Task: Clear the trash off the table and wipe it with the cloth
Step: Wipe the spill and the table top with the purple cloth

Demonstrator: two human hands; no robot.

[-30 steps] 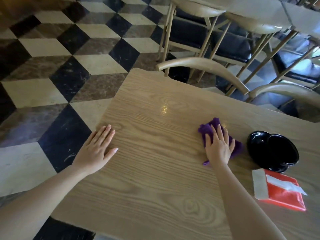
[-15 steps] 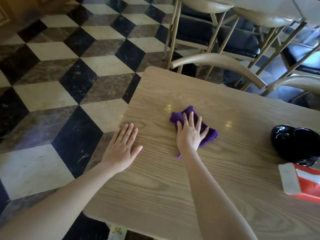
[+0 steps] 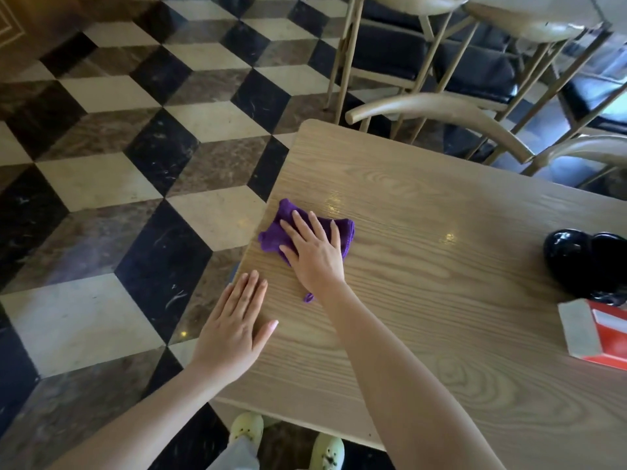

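A crumpled purple cloth [image 3: 278,228] lies near the left edge of the light wooden table [image 3: 441,266]. My right hand [image 3: 314,254] presses flat on top of the cloth, fingers spread and pointing away from me. My left hand [image 3: 237,323] rests palm down on the table's left edge, just below and left of the cloth, holding nothing. No loose trash shows on the visible tabletop.
A glossy black ashtray-like dish [image 3: 583,266] and a red tissue pack [image 3: 597,330] sit at the table's right side. Wooden chairs [image 3: 441,110] with dark cushions stand behind the table. Checkered tile floor [image 3: 118,164] lies to the left. My shoes [image 3: 247,429] show below the near edge.
My right hand has slid the purple cloth leftward across the table, from beside the black dish to near the left edge. My left hand stayed flat on the table's left edge.
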